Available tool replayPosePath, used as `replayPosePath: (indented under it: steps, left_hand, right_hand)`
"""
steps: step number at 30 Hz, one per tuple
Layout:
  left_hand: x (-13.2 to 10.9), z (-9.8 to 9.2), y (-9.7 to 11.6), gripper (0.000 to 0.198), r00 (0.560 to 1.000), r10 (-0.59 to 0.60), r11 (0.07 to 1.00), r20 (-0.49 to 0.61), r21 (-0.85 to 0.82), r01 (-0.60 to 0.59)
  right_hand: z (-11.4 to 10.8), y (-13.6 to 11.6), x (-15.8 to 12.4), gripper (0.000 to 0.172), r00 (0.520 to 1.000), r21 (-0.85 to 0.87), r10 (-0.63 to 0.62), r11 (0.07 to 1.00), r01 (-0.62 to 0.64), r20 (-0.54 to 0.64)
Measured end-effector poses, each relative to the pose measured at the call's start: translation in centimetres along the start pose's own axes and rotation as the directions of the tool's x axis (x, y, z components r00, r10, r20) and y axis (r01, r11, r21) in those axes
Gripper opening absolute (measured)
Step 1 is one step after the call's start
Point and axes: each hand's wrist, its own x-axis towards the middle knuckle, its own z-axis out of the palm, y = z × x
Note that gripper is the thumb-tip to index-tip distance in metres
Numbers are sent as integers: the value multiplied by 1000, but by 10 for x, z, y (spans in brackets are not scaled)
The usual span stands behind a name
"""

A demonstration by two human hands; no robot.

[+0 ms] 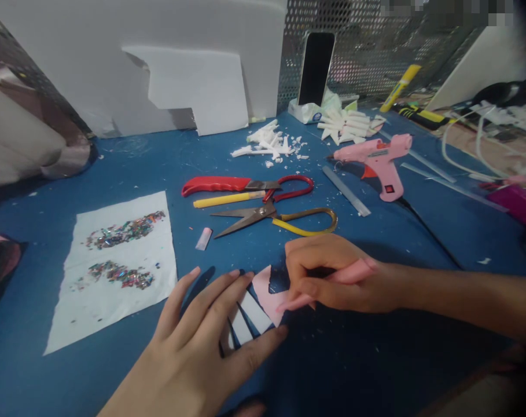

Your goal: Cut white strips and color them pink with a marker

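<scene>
My left hand (202, 336) lies flat with fingers spread, pressing on a small piece of white and pink paper (263, 298) on the blue table (353, 365). My right hand (327, 278) is closed around a pink pen-like tool (332, 284), its tip touching the pink part of the paper. Part of the paper is hidden under my left fingers.
A white sheet with glitter piles (115, 260) lies at left. Beyond my hands are gold-handled scissors (280, 219), red-handled scissors (289, 188), a red utility knife (219, 185), a yellow stick (228, 200), a pink glue gun (379, 162), glue sticks (345, 191), foam scraps (271, 145) and a propped phone (316, 68).
</scene>
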Motion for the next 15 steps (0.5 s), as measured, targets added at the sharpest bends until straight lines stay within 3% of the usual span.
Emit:
replayPosePath:
  steps: [15]
  left_hand:
    - [0, 0, 1, 49, 1000, -5, 1000, -14, -1, 5]
  right_hand:
    - [1, 2, 1, 20, 999, -24, 32, 999, -33, -7]
